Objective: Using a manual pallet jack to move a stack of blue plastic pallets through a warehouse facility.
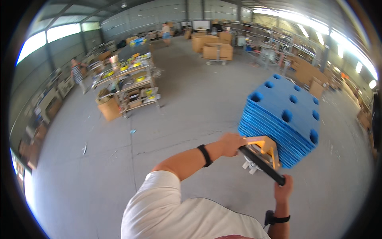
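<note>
The blue pallet stack (274, 106) is hiding the far part of the yellow pallet jack (271, 148). Nearer than the stack, the left hand (232, 144) and right hand (283, 187) are gripping the black handle bar (262, 164), each covering one end. Its long axis is slanting from upper left to lower right, running roughly parallel to the stack's near edge.

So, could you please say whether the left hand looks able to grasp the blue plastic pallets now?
Probably not: the left hand is gripping the black pallet-jack handle, and the blue plastic pallets appear to sit beyond it.
</note>
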Demonstrator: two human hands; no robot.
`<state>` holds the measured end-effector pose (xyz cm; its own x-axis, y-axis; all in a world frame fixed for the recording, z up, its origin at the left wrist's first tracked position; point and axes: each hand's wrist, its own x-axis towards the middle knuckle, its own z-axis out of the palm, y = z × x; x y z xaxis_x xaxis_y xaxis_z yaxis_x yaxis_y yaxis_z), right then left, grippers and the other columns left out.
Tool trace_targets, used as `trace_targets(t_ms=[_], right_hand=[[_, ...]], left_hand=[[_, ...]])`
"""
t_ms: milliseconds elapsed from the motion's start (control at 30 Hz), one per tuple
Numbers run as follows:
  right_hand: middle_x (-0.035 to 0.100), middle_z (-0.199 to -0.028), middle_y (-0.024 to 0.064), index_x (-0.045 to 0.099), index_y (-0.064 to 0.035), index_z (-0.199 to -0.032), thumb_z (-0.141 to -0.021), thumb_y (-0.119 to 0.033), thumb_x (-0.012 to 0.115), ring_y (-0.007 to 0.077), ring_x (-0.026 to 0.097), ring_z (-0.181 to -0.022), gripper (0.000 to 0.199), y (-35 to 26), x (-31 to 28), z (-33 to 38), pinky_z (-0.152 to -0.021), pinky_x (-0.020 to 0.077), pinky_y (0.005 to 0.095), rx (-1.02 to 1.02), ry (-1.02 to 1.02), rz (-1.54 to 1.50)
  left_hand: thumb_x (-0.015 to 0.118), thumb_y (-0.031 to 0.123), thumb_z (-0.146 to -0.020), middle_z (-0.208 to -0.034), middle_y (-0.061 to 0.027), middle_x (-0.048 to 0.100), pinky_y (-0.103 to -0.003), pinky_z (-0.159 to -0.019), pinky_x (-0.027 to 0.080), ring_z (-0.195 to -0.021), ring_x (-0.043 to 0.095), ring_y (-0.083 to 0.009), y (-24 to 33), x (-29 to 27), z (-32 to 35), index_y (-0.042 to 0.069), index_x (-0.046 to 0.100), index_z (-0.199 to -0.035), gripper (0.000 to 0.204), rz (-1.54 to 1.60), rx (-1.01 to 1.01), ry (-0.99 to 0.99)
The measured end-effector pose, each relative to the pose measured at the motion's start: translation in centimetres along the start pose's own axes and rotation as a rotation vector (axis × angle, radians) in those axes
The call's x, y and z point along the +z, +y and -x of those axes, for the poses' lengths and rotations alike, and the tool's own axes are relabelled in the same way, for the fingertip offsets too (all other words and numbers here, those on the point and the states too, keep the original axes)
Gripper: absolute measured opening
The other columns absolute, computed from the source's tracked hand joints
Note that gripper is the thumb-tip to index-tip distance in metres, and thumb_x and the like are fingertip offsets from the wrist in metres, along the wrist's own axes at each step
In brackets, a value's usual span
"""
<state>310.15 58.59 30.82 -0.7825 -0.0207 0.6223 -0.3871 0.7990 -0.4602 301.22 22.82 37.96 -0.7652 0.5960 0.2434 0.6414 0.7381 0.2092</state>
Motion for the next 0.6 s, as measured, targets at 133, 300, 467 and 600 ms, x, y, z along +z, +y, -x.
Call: trace_targets(t_ms=[133,300,467,600], right_hand=[[0.060,-0.099,0.0169,0.060,-0.0010,-0.107,-0.071,-0.001,0.068,0.0364,0.061,-0.094,0.037,-2.9,-1.8,0.4,-0.086,0.0484,0.0422,0.035,0.042,0.094],[0.060,-0.100,0.0172,0.057,0.0010,-0.113,-0.078,-0.001,0.067,0.0350,0.061,-0.093,0.036,-5.1,-3.0,1.5,-0.086,0.0490,0.0412,0.088,0.036,0.090],[0.060,-0.101,0.0176,0.056,0.0008,-0.115,-0.079,-0.002,0.067,0.0332,0.062,-0.094,0.038,-5.2,-4.5,-1.8,-0.086,0.0491,0.0404,0.103,0.041,0.087],[0.061,-0.101,0.0179,0.056,0.0000,-0.118,-0.079,-0.003,0.068,0.0334,0.062,-0.093,0.041,1.2,-6.9,-5.9,-0.087,0.0491,0.0400,-0.014,0.153,0.109]], left_hand=[[0.077,0.013,-0.071,-0.099,-0.0089,0.062,-0.045,-0.088,0.047,-0.102,0.059,-0.0326,0.3,1.2,2.1,0.012,0.061,-0.100,0.033,0.214,0.027,0.450],[0.075,0.010,-0.070,-0.097,-0.0101,0.061,-0.046,-0.089,0.046,-0.100,0.058,-0.0339,2.2,-0.4,5.1,0.011,0.059,-0.099,0.033,0.238,-0.077,0.591],[0.073,0.008,-0.071,-0.103,-0.0129,0.060,-0.046,-0.090,0.046,-0.104,0.058,-0.0343,3.6,-3.2,4.0,0.008,0.060,-0.101,0.033,0.164,-0.193,0.561],[0.073,0.008,-0.072,-0.107,-0.0145,0.062,-0.046,-0.092,0.047,-0.107,0.059,-0.0354,7.7,-4.5,-0.1,0.006,0.061,-0.101,0.032,0.163,-0.292,0.489]])
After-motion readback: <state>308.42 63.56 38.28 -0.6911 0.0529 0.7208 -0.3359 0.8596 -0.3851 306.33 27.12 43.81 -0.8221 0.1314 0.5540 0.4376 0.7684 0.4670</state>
